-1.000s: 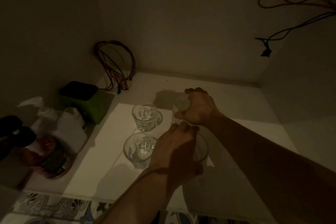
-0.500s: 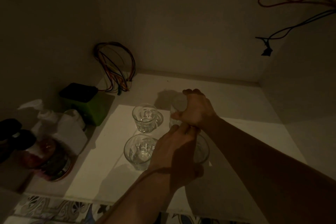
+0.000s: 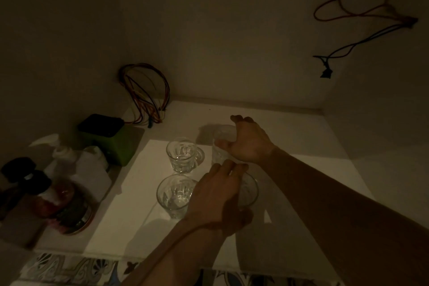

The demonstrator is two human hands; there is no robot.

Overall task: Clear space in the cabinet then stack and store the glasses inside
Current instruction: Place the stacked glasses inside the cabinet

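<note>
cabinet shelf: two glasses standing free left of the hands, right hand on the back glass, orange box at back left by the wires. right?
Not quite: the box is green with a dark top, not orange, as the head view shows. The rest holds: two free glasses stand left of the hands, and the right hand grips the back glass.

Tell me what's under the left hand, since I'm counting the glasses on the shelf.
A glass, only its right rim showing past the left hand. Whether it is stacked or holds anything is covered.

Nothing to read here: the cabinet is dim, and the bottles (image 3: 69,176) on the left show no legible label, brand or number. The green box (image 3: 109,139) carries no visible lettering either.
</note>
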